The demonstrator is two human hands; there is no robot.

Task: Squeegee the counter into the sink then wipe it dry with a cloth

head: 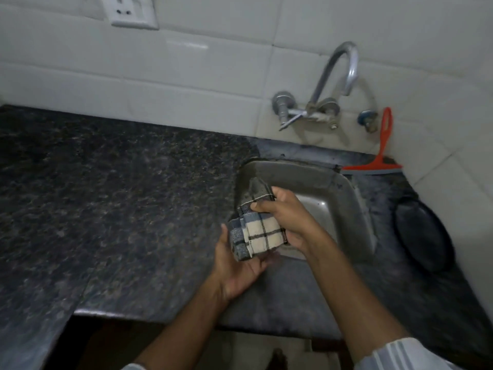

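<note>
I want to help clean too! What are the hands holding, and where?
Both hold the checked cloth: left hand cups its lower end, right hand grips its upper part.

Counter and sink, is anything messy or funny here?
Nothing is spilled or broken. The red squeegee leans upright against the wall tiles behind the sink, and both hands hold the folded checked cloth over it.

No readable text, labels, brands or numbers anywhere; the wall socket plate (pixel 132 12), cloth (pixel 256 231) and squeegee (pixel 378 156) carry no legible marking.
</note>
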